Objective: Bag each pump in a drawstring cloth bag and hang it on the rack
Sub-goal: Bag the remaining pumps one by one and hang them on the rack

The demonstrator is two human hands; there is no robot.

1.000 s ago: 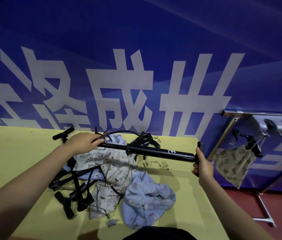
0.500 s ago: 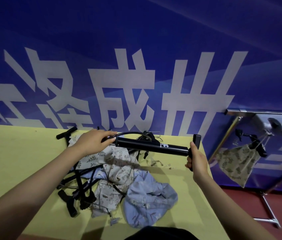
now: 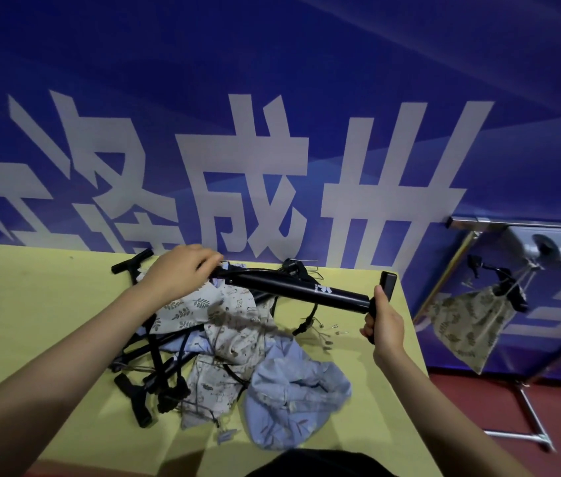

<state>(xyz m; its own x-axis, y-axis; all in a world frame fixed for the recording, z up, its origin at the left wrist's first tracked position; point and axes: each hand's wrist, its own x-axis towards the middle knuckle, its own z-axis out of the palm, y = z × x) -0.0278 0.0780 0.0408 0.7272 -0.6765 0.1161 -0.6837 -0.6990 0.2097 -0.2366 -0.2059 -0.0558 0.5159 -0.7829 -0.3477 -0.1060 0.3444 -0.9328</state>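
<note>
Left hand fingers curl round the black pump base. Right hand, at 3 o'clock, grips its handle above the surface.

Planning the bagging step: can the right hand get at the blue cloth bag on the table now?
Probably not yet: the right hand grips the handle of the pump, as does the left hand. The blue cloth bag lies uncovered just below, so freeing that hand should suffice.

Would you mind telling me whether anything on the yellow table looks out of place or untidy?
Yes: black pumps and patterned cloth bags lie tangled in one heap on the yellow table, hoses crossing. A few small metal fittings lie loose beside it, easily lost.
</note>
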